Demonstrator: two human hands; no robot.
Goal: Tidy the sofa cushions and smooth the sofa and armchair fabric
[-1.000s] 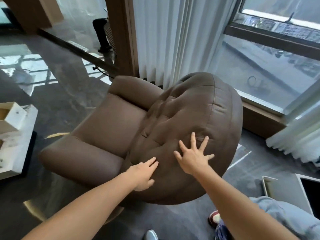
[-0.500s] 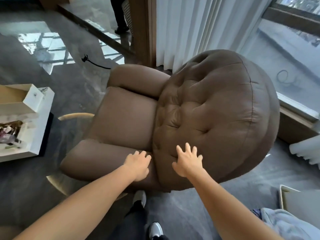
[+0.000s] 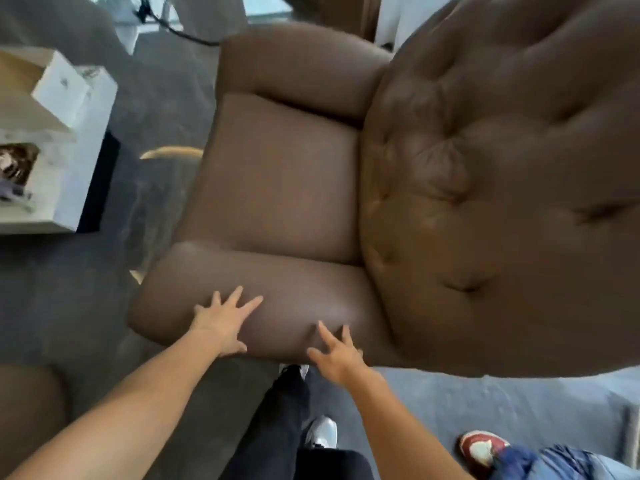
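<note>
Head view, looking steeply down. Fingers (image 3: 239, 299) of the left hand (image 3: 221, 323) are spread and flat on the near armrest (image 3: 277, 299) of the brown armchair (image 3: 284, 188), gripping nothing. Right hand (image 3: 337, 355) sits just beside it, toward the backrest end of the same armrest, its fingers (image 3: 323, 332) splayed and slightly curled, tips touching the fabric at the armrest's outer edge; also empty. A small pucker in the fabric shows just ahead of the right fingertips.

Step in hand, as I judge it: smoothing the armrest cover. To do it well, keep both palms flat, press lightly, and sweep along the armrest's length rather than across it, working from the backrest end toward the free front end so slack is pushed off the rounded nose. The pucker by the right fingertips wants a flat palm, not fingertips, which would only bunch it.

Beyond the fingers: seat cushion (image 3: 277, 174), then the far armrest (image 3: 298, 67). Tufted backrest (image 3: 502, 168) bulks large to the right of both hands.

Orientation: the chair faces left in the frame. The armrest's long axis runs left–right, crosswise to the forearms, its front end left of the left fingers.

Edges: a white box (image 3: 59, 88) well off to the left; dark floor (image 3: 519, 410) below the wrists; another person's red shoe (image 3: 481, 448) at lower right.
</note>
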